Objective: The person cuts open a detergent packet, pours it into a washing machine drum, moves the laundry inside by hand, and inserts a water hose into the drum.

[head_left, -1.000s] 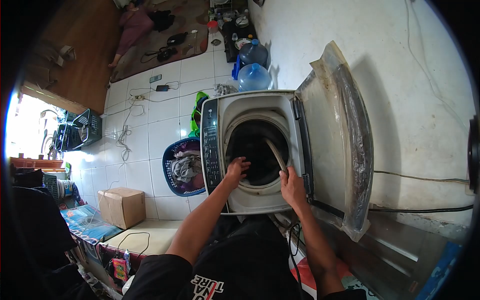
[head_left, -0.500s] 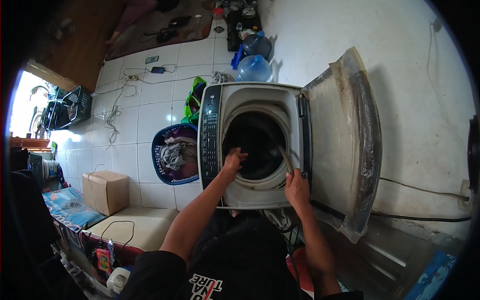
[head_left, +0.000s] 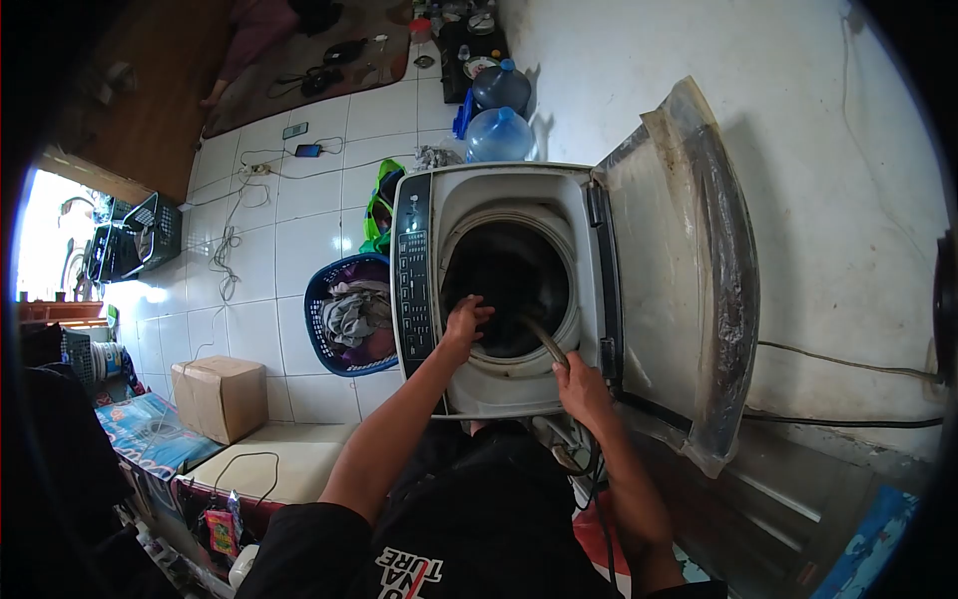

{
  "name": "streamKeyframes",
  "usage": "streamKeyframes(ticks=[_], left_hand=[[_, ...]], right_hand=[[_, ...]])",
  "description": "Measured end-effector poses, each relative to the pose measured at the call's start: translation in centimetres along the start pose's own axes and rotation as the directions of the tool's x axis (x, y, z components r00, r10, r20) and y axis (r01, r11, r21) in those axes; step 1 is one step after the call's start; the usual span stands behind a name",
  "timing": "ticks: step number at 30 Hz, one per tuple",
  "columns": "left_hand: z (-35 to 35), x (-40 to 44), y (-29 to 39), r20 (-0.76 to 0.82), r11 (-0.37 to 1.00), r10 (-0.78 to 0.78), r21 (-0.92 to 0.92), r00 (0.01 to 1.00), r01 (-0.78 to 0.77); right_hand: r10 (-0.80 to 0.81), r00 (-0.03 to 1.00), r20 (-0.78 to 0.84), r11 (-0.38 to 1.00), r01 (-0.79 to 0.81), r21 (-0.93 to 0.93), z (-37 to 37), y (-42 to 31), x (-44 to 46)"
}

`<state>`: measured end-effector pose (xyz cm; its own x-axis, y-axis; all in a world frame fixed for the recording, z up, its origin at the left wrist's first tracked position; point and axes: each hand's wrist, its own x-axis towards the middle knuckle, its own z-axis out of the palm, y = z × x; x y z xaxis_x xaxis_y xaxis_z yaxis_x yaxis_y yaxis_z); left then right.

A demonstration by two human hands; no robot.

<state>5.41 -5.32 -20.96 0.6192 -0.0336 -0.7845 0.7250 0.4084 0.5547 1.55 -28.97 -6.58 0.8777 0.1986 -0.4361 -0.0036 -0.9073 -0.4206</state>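
Observation:
A top-loading washing machine (head_left: pixel 499 394) stands in front of me with its lid (head_left: pixel 679 270) raised against the wall. My right hand (head_left: pixel 584 389) is closed around a hose (head_left: pixel 545 339) at the right front of the opening. The hose's free end points into the dark drum (head_left: pixel 504 275), whose contents I cannot make out. Over the left front of the drum's rim, my left hand (head_left: pixel 466 324) hangs with its fingers apart and nothing visible in them. The control panel (head_left: pixel 412 280) runs along the machine's left side.
A blue laundry basket (head_left: pixel 317 329) with clothes stands left of the machine, beside a green bag (head_left: pixel 377 210). Water jugs (head_left: pixel 499 135) stand behind it. A cardboard box (head_left: pixel 222 394) and tangled cords (head_left: pixel 228 250) lie further left. Another person's leg (head_left: pixel 235 55) shows at the top.
My right hand has shifted slightly left with the hose, whose end has swung left toward the middle of the drum. My left hand has barely moved. The view has shifted a little.

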Motion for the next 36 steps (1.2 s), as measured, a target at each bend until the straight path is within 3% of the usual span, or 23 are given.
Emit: streamKeyframes(ticks=[4, 9, 13, 18, 25, 27, 30, 34, 36], left_hand=[[-0.2, 0.4, -0.2, 0.007, 1.000, -0.007, -0.009, 1.000, 0.007], [-0.4, 1.1, -0.5, 0.014, 0.999, -0.044, -0.004, 0.999, 0.044], [-0.3, 1.0, -0.3, 0.009, 0.999, -0.052, -0.004, 0.999, 0.052], [-0.3, 0.9, -0.2, 0.008, 0.999, -0.048, -0.024, 0.999, 0.048], [-0.2, 0.5, -0.1, -0.008, 0.998, -0.048, -0.039, 0.999, 0.047], [-0.2, 0.4, 0.0, -0.005, 0.998, -0.044, -0.038, 0.999, 0.043], [-0.2, 0.4, -0.1, -0.006, 0.998, -0.046, -0.043, 0.999, 0.046], [-0.2, 0.5, -0.1, -0.026, 0.997, -0.050, -0.062, 0.998, 0.048], [-0.2, 0.6, -0.1, -0.034, 0.996, -0.060, -0.064, 0.998, 0.058]], right_hand=[[0.002, 0.999, 0.034, 1.000, -0.003, 0.014, -0.1, -1.0, 0.0], [0.125, 0.989, -0.081, 0.992, -0.122, 0.044, -0.1, 0.4, 0.4], [0.118, 0.990, -0.080, 0.992, -0.114, 0.058, -0.4, 0.7, 0.8], [0.052, 0.996, 0.071, 0.994, -0.058, 0.090, -1.8, -1.9, 0.2], [0.044, 0.999, 0.004, 0.997, -0.044, 0.066, -0.5, 0.8, 0.3], [0.081, 0.991, -0.109, 0.997, -0.079, 0.023, -0.5, 0.9, 0.3], [0.133, 0.980, -0.148, 0.991, -0.127, 0.047, -0.7, 0.5, 0.4], [0.126, 0.981, -0.148, 0.992, -0.122, 0.041, -0.4, 0.4, 0.8], [0.091, 0.994, -0.055, 0.995, -0.088, 0.053, -0.1, 0.7, 1.0]])
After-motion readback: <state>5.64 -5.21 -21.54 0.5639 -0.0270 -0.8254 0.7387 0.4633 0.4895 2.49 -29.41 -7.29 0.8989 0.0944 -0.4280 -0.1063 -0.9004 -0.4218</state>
